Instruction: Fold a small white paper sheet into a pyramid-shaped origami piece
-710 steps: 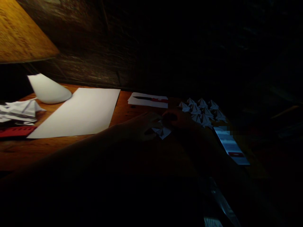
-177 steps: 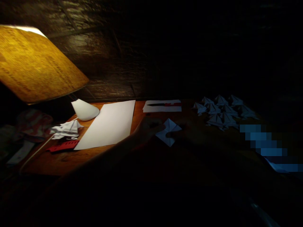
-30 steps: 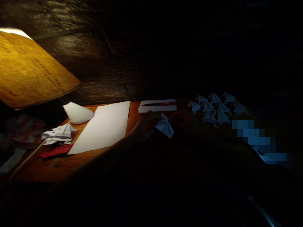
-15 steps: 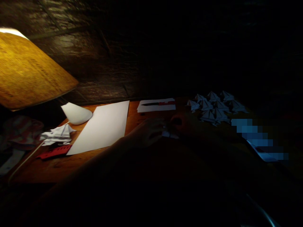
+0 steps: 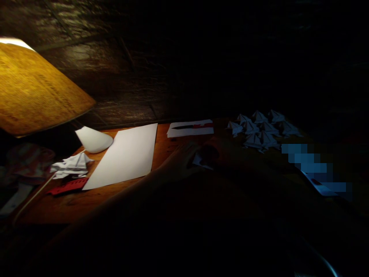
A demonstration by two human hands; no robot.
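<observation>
In deep shadow over the wooden table [image 5: 163, 152], my left hand [image 5: 182, 158] and my right hand [image 5: 216, 153] meet at a small piece of folded white paper [image 5: 201, 161]. The left fingers are curled against the paper's left side. From the right, the other hand's fingers close on it, though darkness hides most of them. Just beyond my hands lies a small stack of white paper [image 5: 184, 132] with a red-handled knife [image 5: 201, 125] across it.
A large white sheet [image 5: 123, 157] and a curled paper [image 5: 93, 140] lie left. Near them are a folded paper [image 5: 72, 166] and a red object [image 5: 69, 186]. A lampshade [image 5: 40, 88] overhangs them. Several origami pieces [image 5: 263, 130] stand right, near a lit device [image 5: 319, 184].
The small folded paper has turned and shifted slightly left. My right hand has moved left, closer over it, and my left fingers have changed their hold.
</observation>
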